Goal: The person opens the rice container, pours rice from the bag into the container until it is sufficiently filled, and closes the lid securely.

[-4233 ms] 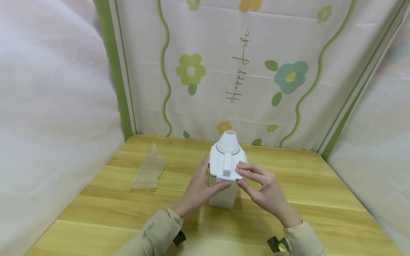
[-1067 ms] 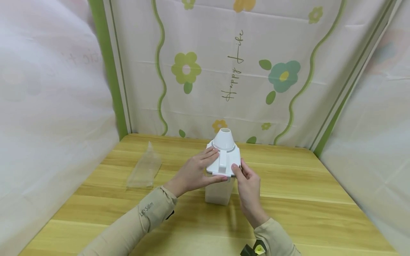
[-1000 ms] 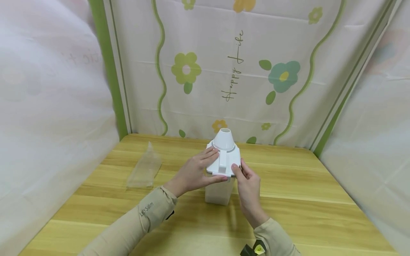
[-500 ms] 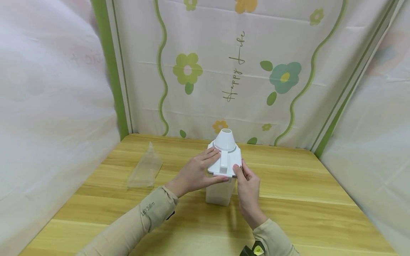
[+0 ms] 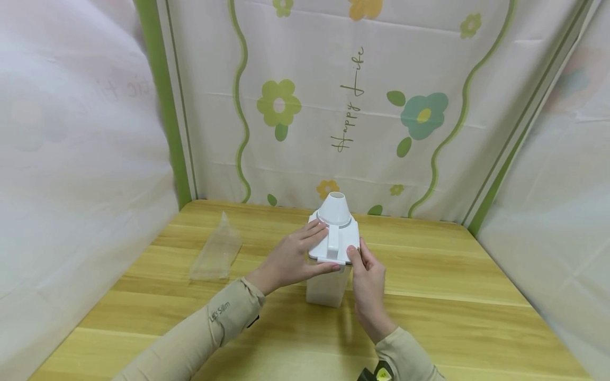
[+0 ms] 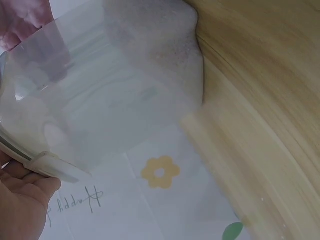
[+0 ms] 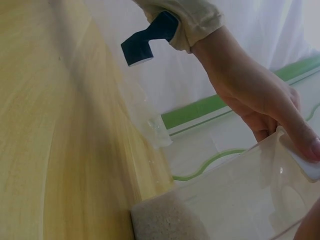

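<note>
A clear plastic storage container [image 5: 326, 288] stands upright on the table, with whitish grainy contents [image 7: 165, 220] low inside it. Its white lid [image 5: 345, 238] carries a handle strip and a cone-shaped white piece [image 5: 335, 209]. My left hand [image 5: 290, 259] holds the lid from the left, fingers across its top and thumb along the front edge. From the right, my right hand [image 5: 369, 280] grips the lid's edge, thumb on top and fingers at the side, partly hidden. The left wrist view shows a tab [image 6: 55, 165] at the lid end of the container, with fingers close to it.
A crumpled transparent plastic bag [image 5: 216, 254] lies on the wooden table [image 5: 452, 296], left of the container. Behind the table hangs a floral printed curtain [image 5: 305, 153]. Pale fabric sides [image 5: 86, 159] rise at left and right.
Compared with the oldest frame, my left fingers are higher on the lid's top. The right thumb is now on the lid, its fingers around the side. Over the last second both hands barely move.
</note>
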